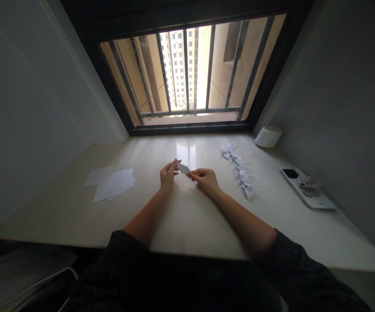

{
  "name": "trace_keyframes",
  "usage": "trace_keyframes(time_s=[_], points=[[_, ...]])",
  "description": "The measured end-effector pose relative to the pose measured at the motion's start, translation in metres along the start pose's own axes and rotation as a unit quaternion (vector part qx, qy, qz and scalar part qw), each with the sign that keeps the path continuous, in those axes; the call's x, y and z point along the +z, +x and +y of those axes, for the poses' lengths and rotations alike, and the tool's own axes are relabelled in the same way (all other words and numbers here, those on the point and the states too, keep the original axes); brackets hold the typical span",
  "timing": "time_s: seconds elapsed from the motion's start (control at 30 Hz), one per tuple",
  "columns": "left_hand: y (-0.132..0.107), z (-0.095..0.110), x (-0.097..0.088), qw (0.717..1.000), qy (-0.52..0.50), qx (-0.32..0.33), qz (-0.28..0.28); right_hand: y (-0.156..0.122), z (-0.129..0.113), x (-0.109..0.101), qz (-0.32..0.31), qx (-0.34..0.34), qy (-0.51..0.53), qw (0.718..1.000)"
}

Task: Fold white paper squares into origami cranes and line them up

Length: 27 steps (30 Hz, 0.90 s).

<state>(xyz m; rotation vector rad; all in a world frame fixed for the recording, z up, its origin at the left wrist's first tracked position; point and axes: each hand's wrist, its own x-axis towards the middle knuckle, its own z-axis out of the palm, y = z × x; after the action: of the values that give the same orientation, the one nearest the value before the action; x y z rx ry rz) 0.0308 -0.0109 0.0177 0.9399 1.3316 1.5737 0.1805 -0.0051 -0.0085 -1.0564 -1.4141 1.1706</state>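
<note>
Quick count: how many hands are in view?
2. The left hand is at the left end of the small white paper piece, the right hand at its right end. No others show.

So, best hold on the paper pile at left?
Probably pinch the paper pile at its right edge, coming from the right: it lies flat, and offset corners stick out there, giving an edge to catch. The left hand is on that side too.
</note>
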Motion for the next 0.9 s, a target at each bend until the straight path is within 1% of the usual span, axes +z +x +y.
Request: trace_keyframes(time_s=[0.07,0.13,0.23,0.33,0.4,0.47,0.57,0.67,0.77,0.9], points=[[-0.001,0.001,0.000,1.000,0.005,0.004,-0.023,-0.002,-0.003,-0.003,0.058,-0.047,-0.054,0.996],[-0.003,0.001,0.002,0.999,0.013,0.000,-0.050,-0.004,-0.008,-0.006,0.116,-0.117,-0.102,0.981],[-0.006,0.000,0.006,0.995,0.024,-0.026,-0.092,-0.005,-0.013,-0.010,0.143,-0.215,-0.158,0.953],[-0.007,-0.002,0.008,0.992,0.006,-0.047,-0.115,-0.005,-0.013,-0.011,0.128,-0.267,-0.220,0.929],[-0.006,-0.002,0.008,0.993,-0.009,-0.044,-0.111,-0.005,-0.012,-0.011,0.099,-0.288,-0.250,0.919],[-0.005,-0.003,0.006,0.994,-0.013,-0.035,-0.103,-0.005,-0.011,-0.009,0.070,-0.300,-0.257,0.916],[-0.002,-0.005,0.003,0.994,-0.009,-0.020,-0.104,-0.007,-0.013,-0.006,0.054,-0.282,-0.230,0.930],[-0.002,-0.008,0.003,0.994,0.004,-0.009,-0.112,-0.009,-0.015,-0.004,0.054,-0.221,-0.200,0.953],[-0.003,-0.009,0.003,0.993,0.021,0.003,-0.117,-0.009,-0.015,-0.004,0.060,-0.157,-0.190,0.967],[-0.003,-0.009,0.003,0.993,0.034,0.014,-0.111,-0.006,-0.011,-0.004,0.046,-0.111,-0.141,0.983]])
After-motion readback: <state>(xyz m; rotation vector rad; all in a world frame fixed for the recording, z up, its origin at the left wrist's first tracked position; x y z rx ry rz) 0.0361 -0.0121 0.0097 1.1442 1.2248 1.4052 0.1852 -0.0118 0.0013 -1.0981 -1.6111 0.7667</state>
